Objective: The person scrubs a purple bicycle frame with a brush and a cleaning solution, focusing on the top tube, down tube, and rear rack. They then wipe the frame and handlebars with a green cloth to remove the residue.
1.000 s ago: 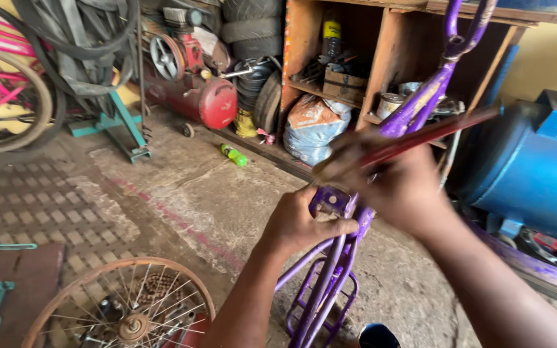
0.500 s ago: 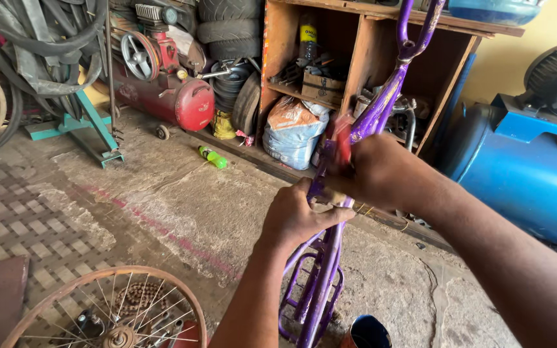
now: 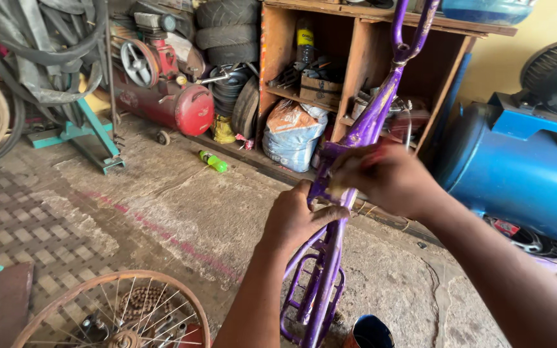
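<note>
Both hands have slid lower on the purple bicycle frame (image 3: 362, 129) since the earlier frame, and the red rod seen then is out of sight. Behind the fingers stand a blue tank (image 3: 523, 174), a wooden shelf (image 3: 356, 58) and a red compressor (image 3: 175, 103). Left hand (image 3: 298, 219) wraps the frame's joint; right hand (image 3: 385, 177), blurred, closes on it just above. A spoked wheel (image 3: 117, 309) lies lower left.

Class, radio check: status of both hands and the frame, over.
Left hand gripping purple metal bicycle frame. Right hand blurred, closed at same joint. Rusty spoked wheel lies clear, lower left.
</note>
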